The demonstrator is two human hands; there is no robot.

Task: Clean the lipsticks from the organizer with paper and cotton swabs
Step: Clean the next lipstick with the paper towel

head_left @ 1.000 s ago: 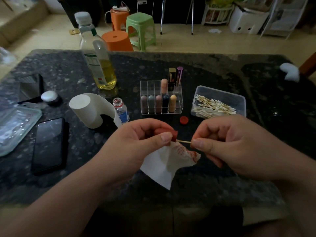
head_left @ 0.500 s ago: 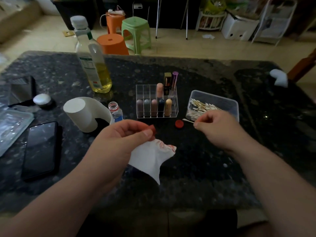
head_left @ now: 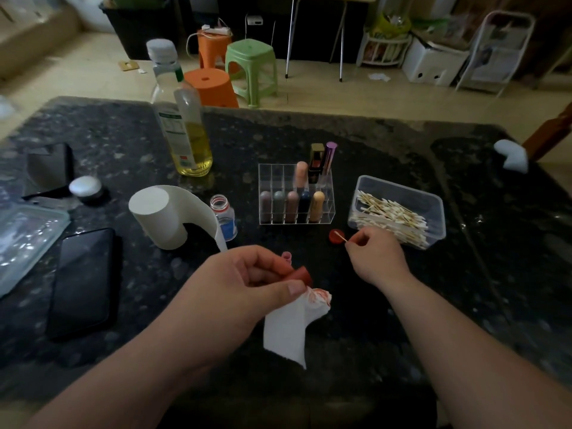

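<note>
— What do we have on the dark speckled worktop (head_left: 371, 150)?
— We take the clear organizer (head_left: 272, 181) as our mark. Just right of it sits the box of cotton swabs (head_left: 411, 196), and a red cap (head_left: 333, 239) lies near its front right corner.
— And to its left?
— We see a small open bottle (head_left: 225, 218), then the paper roll (head_left: 161, 218). Behind those, an oil bottle (head_left: 188, 140) stands upright. Far left lie a phone (head_left: 82, 281), a clear tray (head_left: 31, 230) and a white-lidded jar (head_left: 86, 186).
</note>
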